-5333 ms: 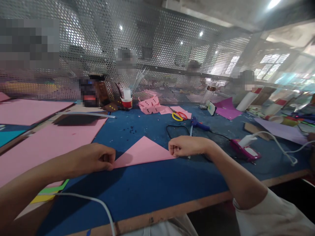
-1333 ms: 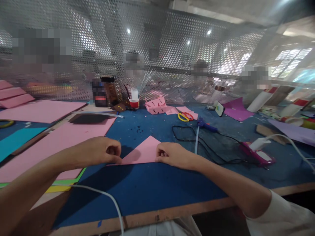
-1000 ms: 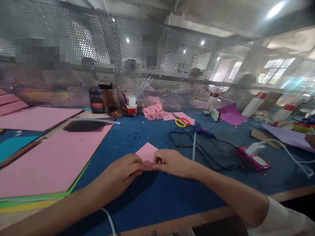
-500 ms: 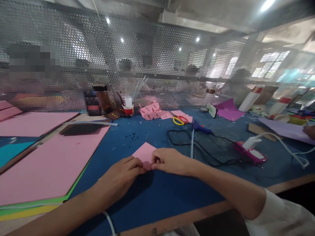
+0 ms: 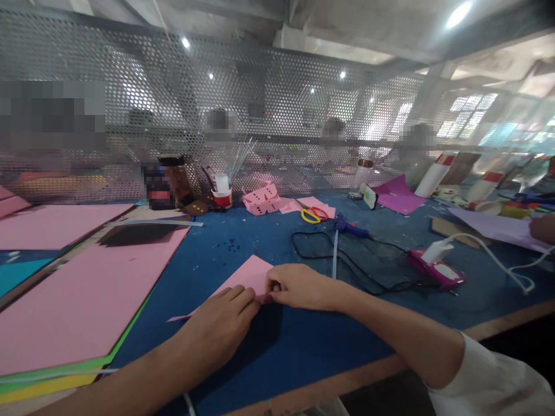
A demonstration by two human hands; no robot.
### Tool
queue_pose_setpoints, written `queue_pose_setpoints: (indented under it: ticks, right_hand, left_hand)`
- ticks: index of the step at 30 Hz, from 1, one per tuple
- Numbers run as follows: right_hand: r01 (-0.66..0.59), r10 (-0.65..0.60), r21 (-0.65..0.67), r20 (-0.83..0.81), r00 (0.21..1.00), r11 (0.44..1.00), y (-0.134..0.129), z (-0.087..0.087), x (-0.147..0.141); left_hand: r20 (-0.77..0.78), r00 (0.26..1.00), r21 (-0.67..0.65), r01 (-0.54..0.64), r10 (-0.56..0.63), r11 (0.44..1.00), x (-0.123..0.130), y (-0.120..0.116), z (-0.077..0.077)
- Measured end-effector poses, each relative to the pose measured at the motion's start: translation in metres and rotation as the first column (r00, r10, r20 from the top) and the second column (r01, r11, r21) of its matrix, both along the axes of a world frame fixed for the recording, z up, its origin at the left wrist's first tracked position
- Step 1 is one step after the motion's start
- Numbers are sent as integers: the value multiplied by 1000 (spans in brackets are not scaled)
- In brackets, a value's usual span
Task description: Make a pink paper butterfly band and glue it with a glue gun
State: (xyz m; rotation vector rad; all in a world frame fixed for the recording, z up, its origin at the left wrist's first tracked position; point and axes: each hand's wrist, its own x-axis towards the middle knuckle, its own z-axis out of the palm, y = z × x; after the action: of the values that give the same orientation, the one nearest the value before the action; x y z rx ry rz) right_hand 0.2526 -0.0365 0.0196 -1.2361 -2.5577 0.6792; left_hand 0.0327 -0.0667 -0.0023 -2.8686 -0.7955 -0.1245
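A pink sheet of paper [image 5: 248,273] lies on the blue tabletop, its near edge under both hands. My left hand [image 5: 229,318] presses its curled fingers on that edge, closed on the paper. Bunched at the paper's right side, my right hand [image 5: 299,287] pinches it between thumb and fingers. The two sets of fingertips nearly meet. A pointed strip of the paper sticks out to the left behind my left wrist. My hands cover part of the near edge.
Large pink sheets [image 5: 91,294] are stacked on the left. Ahead lie a folded pink paper piece with dark dots [image 5: 262,199], scissors [image 5: 313,215] and a blue glue gun [image 5: 352,227]. Its black cable runs toward a magenta power strip [image 5: 437,271]. A perforated metal screen [image 5: 277,104] stands behind.
My left hand has shifted slightly on the pink paper. More of the sheet now shows, with its left point extending past my left wrist. The right hand keeps its pinch.
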Motion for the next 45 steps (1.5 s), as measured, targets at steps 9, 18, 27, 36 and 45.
queue_pose_setpoints:
  ticks: [9, 18, 27, 36, 45]
  right_hand:
    - [-31, 36, -137, 37, 999, 990, 5, 16, 22]
    - [-30, 39, -105, 82, 996, 994, 3, 17, 20]
    - [-14, 25, -103, 109, 994, 995, 5, 16, 23]
    - [-15, 38, -118, 187, 982, 993, 11, 18, 35]
    - [-18, 47, -136, 216, 975, 991, 13, 25, 38]
  left_hand:
    - [51, 997, -102, -56, 62, 993, -5, 0, -1]
    - [13, 1000, -34, -22, 23, 999, 1, -1, 4]
    - [14, 1000, -72, -18, 19, 997, 3, -1, 6]
    - [70, 997, -84, -20, 26, 996, 4, -1, 4]
    - [83, 997, -75, -1, 7, 997, 3, 0, 1]
